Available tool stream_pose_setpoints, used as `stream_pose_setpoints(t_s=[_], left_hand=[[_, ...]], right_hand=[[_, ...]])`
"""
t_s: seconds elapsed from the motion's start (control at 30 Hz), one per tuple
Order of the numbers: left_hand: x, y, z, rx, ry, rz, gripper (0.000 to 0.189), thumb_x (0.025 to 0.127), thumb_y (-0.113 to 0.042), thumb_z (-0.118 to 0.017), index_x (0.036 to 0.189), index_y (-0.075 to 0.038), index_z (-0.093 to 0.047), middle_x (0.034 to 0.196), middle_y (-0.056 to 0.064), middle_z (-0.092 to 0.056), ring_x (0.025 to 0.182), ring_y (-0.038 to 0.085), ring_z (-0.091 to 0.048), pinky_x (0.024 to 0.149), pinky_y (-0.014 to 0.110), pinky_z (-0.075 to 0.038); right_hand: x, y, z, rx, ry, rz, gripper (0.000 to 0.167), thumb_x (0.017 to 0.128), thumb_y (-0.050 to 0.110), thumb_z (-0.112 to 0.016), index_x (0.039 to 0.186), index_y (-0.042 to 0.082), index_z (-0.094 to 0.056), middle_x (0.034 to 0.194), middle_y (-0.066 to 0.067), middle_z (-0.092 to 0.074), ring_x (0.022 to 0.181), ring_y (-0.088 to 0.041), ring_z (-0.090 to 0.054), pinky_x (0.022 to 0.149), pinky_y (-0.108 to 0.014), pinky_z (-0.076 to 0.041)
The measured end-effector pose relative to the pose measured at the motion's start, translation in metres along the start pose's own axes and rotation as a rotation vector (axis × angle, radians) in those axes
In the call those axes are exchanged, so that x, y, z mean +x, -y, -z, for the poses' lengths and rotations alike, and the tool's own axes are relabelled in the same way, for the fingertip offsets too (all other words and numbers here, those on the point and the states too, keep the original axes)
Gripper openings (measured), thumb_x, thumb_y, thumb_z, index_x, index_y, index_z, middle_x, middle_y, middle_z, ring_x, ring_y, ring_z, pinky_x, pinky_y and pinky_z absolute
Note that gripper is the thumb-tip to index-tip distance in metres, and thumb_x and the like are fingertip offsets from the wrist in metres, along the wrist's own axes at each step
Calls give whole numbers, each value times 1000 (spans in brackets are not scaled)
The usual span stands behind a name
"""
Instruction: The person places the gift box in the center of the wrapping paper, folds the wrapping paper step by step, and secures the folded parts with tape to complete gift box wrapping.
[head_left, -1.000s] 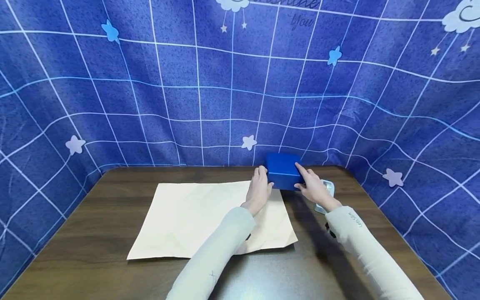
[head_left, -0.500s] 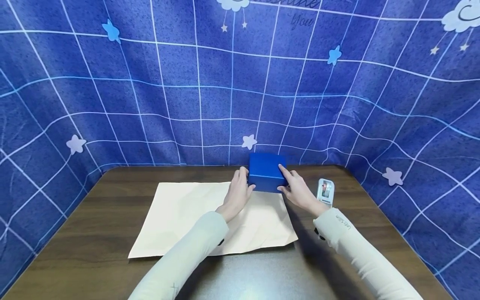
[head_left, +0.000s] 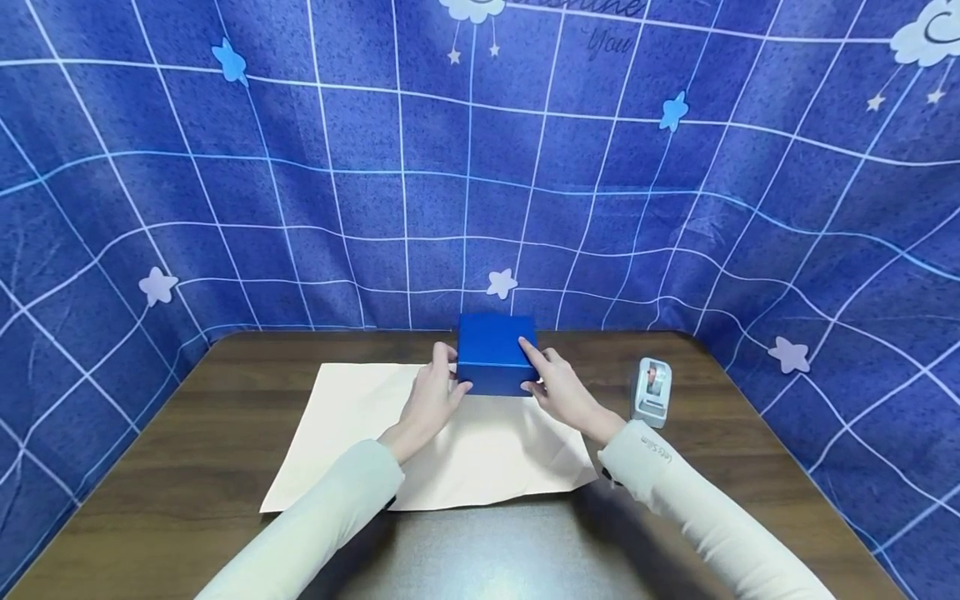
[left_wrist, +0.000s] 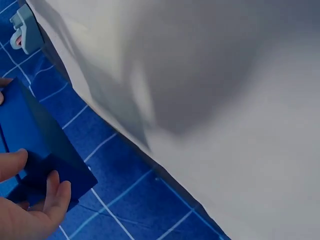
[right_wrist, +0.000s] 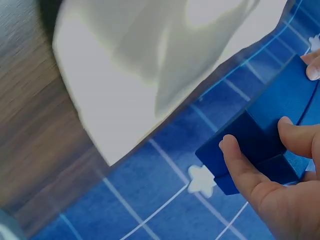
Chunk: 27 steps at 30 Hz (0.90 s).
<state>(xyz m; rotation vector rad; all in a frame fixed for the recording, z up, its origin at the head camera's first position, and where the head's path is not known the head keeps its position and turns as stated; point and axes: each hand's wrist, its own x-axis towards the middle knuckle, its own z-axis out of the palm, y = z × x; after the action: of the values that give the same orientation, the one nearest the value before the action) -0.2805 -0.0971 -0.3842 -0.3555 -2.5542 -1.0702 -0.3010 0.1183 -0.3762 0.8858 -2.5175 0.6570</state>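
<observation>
A blue box (head_left: 497,340) is held between both hands above the back part of a cream paper sheet (head_left: 480,458). My left hand (head_left: 429,400) grips its left side, thumb on the near face and fingers round the end, as the left wrist view shows on the box (left_wrist: 45,135). On the opposite side my right hand (head_left: 561,387) grips it, with the index finger along the top edge and the thumb at the front. The right wrist view shows the box (right_wrist: 265,120) with fingers against its end and side. Part of the sheet is hidden under the left forearm.
A pale blue tape dispenser (head_left: 651,392) stands on the brown wooden table (head_left: 187,433), right of the paper. Behind the table's back edge hangs a blue curtain (head_left: 360,200) with white grid lines and stars.
Both hands have carried the blue box leftward, from the paper's right back corner to over its back middle. The tape dispenser, partly behind the right hand before, now shows fully.
</observation>
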Motion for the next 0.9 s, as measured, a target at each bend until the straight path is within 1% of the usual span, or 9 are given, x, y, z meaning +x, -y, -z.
stream_pose_setpoints(t_s=[0.07, 0.17, 0.27, 0.4, 0.47, 0.63, 0.7, 0.8, 0.9], left_hand=[[-4, 3, 7, -3, 1, 5, 49, 84, -11, -65, 123, -10, -35, 113, 18, -62, 93, 25, -66, 78, 36, -52], [-10, 8, 17, 20, -3, 6, 67, 83, -9, -66, 137, -11, -28, 119, 17, -60, 92, 25, -66, 80, 39, -51], [-18, 13, 27, 71, -8, -10, 75, 81, -8, -67, 143, -11, -24, 123, 17, -58, 91, 25, -66, 81, 40, -51], [-27, 22, 36, 132, -13, -31, 69, 80, -9, -68, 140, -6, -33, 119, 19, -60, 90, 25, -66, 78, 38, -51], [-32, 27, 39, 148, -8, -29, 67, 80, -9, -68, 138, -5, -34, 119, 20, -60, 91, 26, -65, 78, 39, -51], [-42, 38, 45, 163, 14, -12, 67, 80, -9, -68, 138, -4, -34, 120, 22, -58, 94, 28, -64, 78, 41, -51], [-45, 42, 46, 162, 17, -11, 67, 79, -8, -69, 137, -3, -35, 118, 23, -59, 92, 28, -65, 77, 40, -51], [-49, 46, 48, 161, 27, -8, 66, 79, -6, -69, 136, -2, -36, 117, 24, -59, 91, 28, -65, 75, 40, -51], [-53, 50, 48, 153, 44, 6, 65, 79, -5, -68, 135, -1, -36, 119, 25, -58, 93, 29, -64, 77, 40, -52]], right_hand=[[2, 8, -2, -9, 4, 17, 63, 81, 5, -66, 137, -3, -37, 98, -24, -55, 71, -20, -54, 67, -33, -49], [4, 19, -6, -31, 25, 35, 63, 81, 5, -66, 137, -2, -37, 95, -21, -54, 67, -16, -48, 66, -32, -45], [6, 28, -11, -41, 48, 59, 62, 82, 4, -65, 137, -2, -37, 94, -20, -54, 66, -14, -46, 63, -30, -45], [7, 38, -19, -34, 89, 72, 62, 83, 4, -64, 138, -1, -36, 100, -21, -54, 68, -14, -48, 64, -29, -46], [7, 42, -23, -27, 112, 76, 62, 84, 4, -63, 138, -1, -35, 101, -21, -54, 69, -15, -50, 64, -29, -46], [6, 49, -34, -15, 146, 104, 61, 84, 4, -62, 138, -2, -34, 101, -21, -54, 71, -16, -51, 62, -27, -46], [5, 51, -38, -17, 155, 120, 61, 84, 4, -63, 138, -3, -34, 100, -21, -55, 71, -16, -51, 62, -26, -47], [5, 53, -43, -28, 172, 138, 61, 84, 4, -63, 137, -4, -35, 99, -21, -55, 74, -17, -52, 64, -27, -47], [5, 54, -47, -34, 192, 157, 61, 83, 3, -63, 137, -5, -35, 98, -20, -55, 74, -18, -52, 65, -27, -47]])
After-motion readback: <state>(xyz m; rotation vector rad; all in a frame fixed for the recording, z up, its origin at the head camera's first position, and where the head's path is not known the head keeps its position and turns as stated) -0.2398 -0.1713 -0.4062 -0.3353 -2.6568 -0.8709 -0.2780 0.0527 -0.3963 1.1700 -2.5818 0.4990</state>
